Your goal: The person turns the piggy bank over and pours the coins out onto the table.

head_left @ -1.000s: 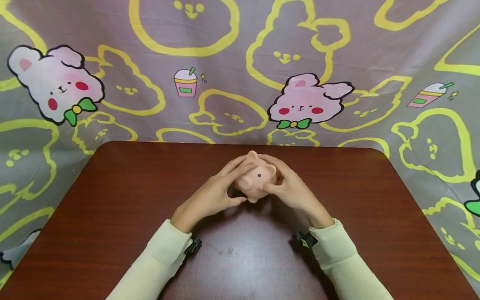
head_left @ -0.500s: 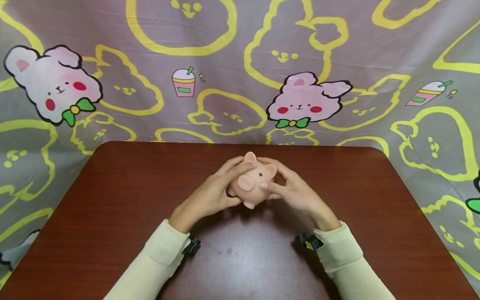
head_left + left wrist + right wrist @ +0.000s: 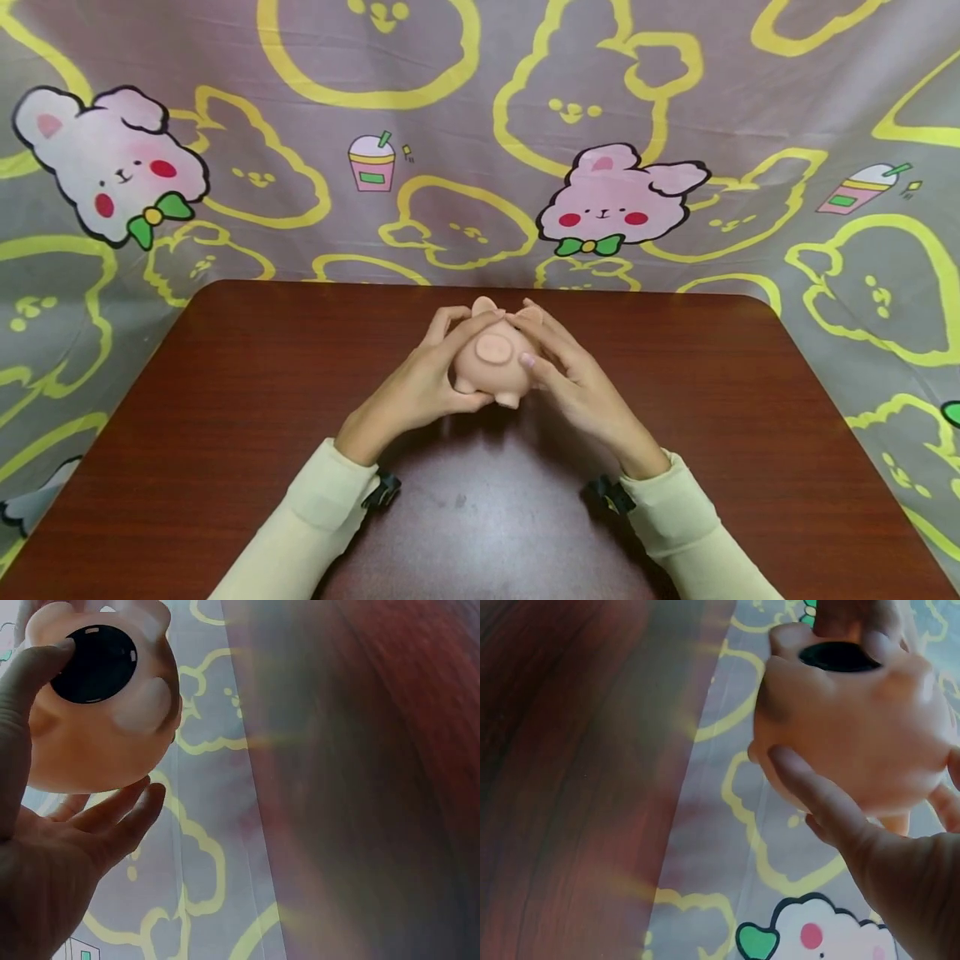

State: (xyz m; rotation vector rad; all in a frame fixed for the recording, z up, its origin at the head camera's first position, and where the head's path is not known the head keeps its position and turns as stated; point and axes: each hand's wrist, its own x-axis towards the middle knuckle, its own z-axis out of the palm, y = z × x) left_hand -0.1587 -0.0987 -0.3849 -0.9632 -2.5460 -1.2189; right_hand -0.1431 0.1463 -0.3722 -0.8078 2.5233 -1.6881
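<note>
Piggy bank (image 3: pixel 491 377) held above the desk (image 3: pixel 225 400), feet (image 3: pixel 507 400) down, snout (image 3: pixel 494 349) toward the viewer; left hand (image 3: pixel 420 385) and right hand (image 3: pixel 588 387) both grip it from opposite sides, neither nearer.

Extends the left forearm (image 3: pixel 303 508) from the near left and the right forearm (image 3: pixel 686 517) from the near right, angled inward toward the far middle. Grips with the left hand (image 3: pixel 422 379), fingers arched high, thumb lower and nearer. Grips likewise with the right hand (image 3: pixel 581 379), fingers reaching far and left, thumb bent nearer.
</note>
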